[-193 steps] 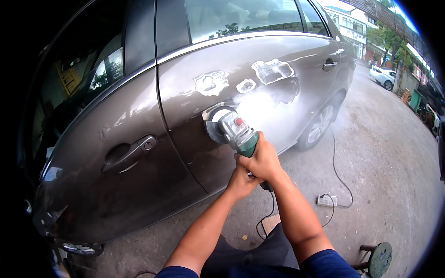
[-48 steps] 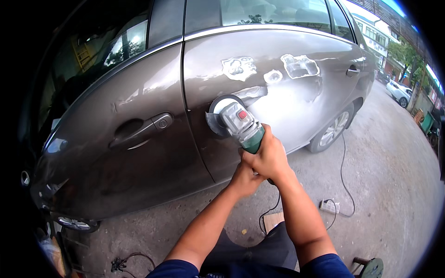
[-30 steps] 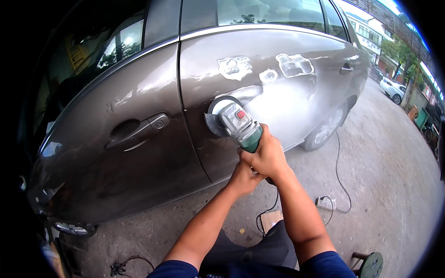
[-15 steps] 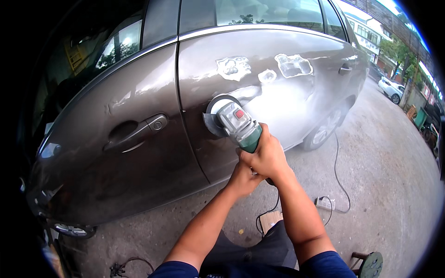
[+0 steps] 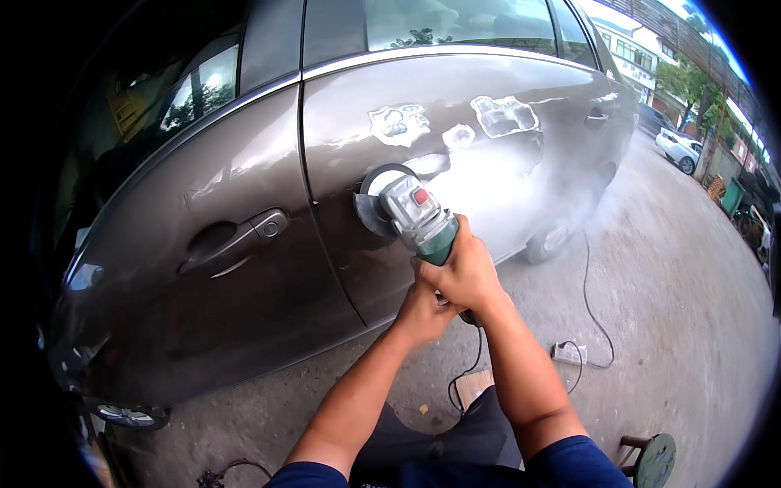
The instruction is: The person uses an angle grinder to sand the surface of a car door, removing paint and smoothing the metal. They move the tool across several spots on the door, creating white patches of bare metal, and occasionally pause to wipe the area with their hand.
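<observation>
An angle grinder (image 5: 420, 213) with a grey metal head and a green body is held in both my hands. My right hand (image 5: 468, 272) is closed around its green body. Lower down, my left hand (image 5: 425, 313) wraps the rear of the handle, partly hidden behind the right. The grinder's round disc (image 5: 382, 180) lies against or very near the car's rear door (image 5: 346, 98); exact contact cannot be told. A dark guard covers the disc's lower left. White dust (image 5: 496, 191) billows to the right of it. Above are several sanded patches (image 5: 506, 116) with pale edges.
The brown front door (image 5: 244, 325) with its handle (image 5: 244, 240) fills the left. On the concrete ground lie a power strip (image 5: 568, 352), a black cable (image 5: 598, 313) and a cardboard piece (image 5: 473, 389). A round stool (image 5: 655, 461) stands at lower right. A white car (image 5: 679, 149) is parked far off.
The dust cloud has spread further right, veiling the rear wheel more. The view has shifted slightly, and the grinder stays near the same spot on the door, in both hands.
</observation>
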The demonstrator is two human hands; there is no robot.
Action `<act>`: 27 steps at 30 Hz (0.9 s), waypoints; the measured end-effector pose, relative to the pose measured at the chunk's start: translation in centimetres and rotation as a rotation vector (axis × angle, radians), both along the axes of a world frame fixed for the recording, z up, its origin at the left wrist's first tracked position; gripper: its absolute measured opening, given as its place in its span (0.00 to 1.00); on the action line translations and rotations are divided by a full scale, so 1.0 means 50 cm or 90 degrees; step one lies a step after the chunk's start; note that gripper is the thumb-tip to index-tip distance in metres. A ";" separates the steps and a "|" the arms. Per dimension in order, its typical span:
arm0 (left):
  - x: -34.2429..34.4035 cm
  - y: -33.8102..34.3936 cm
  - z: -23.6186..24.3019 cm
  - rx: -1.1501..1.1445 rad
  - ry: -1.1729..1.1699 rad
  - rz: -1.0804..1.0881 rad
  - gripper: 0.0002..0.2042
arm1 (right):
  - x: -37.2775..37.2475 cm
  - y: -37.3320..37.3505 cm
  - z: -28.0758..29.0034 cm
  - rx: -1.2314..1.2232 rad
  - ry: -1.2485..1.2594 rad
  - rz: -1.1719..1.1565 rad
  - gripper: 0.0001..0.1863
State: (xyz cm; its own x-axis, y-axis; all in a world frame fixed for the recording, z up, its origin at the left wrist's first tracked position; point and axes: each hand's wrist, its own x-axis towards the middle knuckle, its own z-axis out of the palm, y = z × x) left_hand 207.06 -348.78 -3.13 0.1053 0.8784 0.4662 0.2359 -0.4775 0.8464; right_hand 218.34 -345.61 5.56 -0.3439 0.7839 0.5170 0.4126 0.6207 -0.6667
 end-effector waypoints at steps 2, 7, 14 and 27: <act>-0.008 -0.003 -0.003 0.040 0.032 0.007 0.28 | -0.008 0.003 -0.001 0.011 0.004 0.013 0.35; 0.002 -0.009 0.011 0.007 0.017 -0.024 0.28 | -0.002 0.004 -0.005 0.012 0.004 -0.015 0.36; 0.012 -0.001 0.004 0.029 -0.040 -0.003 0.30 | 0.004 0.014 -0.016 -0.018 0.019 -0.014 0.35; 0.017 0.011 0.002 0.030 0.006 -0.009 0.31 | 0.013 0.029 -0.018 -0.004 0.020 -0.006 0.36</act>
